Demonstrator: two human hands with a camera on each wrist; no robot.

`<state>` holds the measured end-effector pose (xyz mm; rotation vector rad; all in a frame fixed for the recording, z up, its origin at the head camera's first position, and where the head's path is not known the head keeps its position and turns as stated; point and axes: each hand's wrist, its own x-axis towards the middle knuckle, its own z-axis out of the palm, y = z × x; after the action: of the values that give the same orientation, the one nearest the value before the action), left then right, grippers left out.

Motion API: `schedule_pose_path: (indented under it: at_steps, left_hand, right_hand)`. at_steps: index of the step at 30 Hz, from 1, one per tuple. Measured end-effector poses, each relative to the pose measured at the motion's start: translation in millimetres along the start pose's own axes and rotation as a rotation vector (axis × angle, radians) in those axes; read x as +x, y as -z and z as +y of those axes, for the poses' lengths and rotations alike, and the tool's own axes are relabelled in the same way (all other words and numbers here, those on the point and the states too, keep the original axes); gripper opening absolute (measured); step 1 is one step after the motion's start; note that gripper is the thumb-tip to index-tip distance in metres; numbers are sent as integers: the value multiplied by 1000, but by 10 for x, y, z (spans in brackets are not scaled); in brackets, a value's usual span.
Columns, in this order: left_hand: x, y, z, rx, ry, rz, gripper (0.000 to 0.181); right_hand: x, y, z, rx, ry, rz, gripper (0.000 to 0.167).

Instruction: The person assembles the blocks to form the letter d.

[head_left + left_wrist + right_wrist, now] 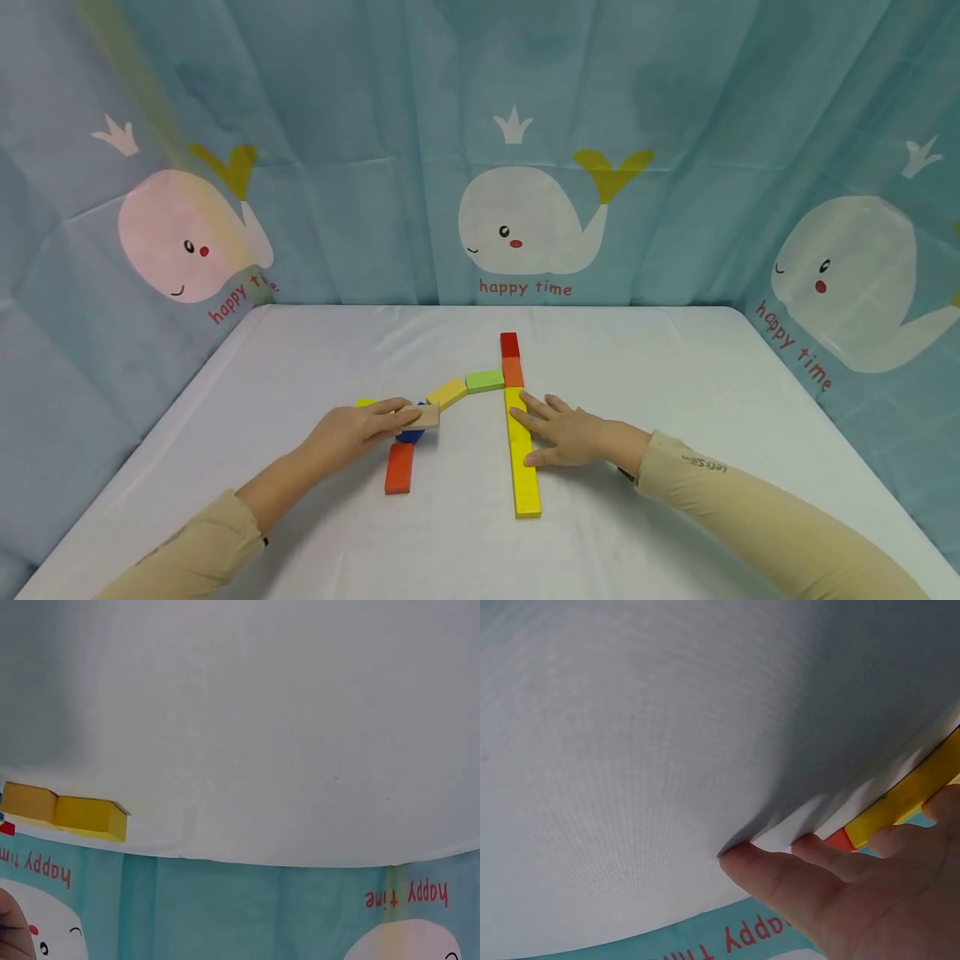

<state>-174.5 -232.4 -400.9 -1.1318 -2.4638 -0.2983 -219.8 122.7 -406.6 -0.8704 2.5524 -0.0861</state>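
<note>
The left hand [352,433] is pinching a wooden block [430,416], probably positioning it for careful lowering, while the right hand [572,435] is resting outspread.

Held block [428,417] is tan; long block [520,450], yellow; curtain [405,83], whale-printed blue.

Red "happy time" on blue curtain [405,233], three spots; upside-down dark "Let's Slim" on right sleeve [757,512].
</note>
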Motion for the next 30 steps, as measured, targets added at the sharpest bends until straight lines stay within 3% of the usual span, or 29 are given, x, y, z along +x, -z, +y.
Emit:
schedule_pose_path:
  at_steps: [6,11,18,26,30]
  left_hand:
    - [-73,-2,53,-35,-89,-3,54]
    - [-114,13,101,-109,-195,-91,57]
    - [-93,-36,259,-202,-363,-128,38]
    - [-63,-28,389,-217,-345,-260,37]
    - [-73,-34,391,-205,-293,-309,35]
  right_hand:
    - [2,-3,-5,7,3,-4,81]
    - [-1,0,-1,14,3,-3,80]
    - [-2,-2,-1,26,9,2,80]
    - [-9,10,-1,22,4,-2,81]
    - [-4,5,7,17,6,0,81]
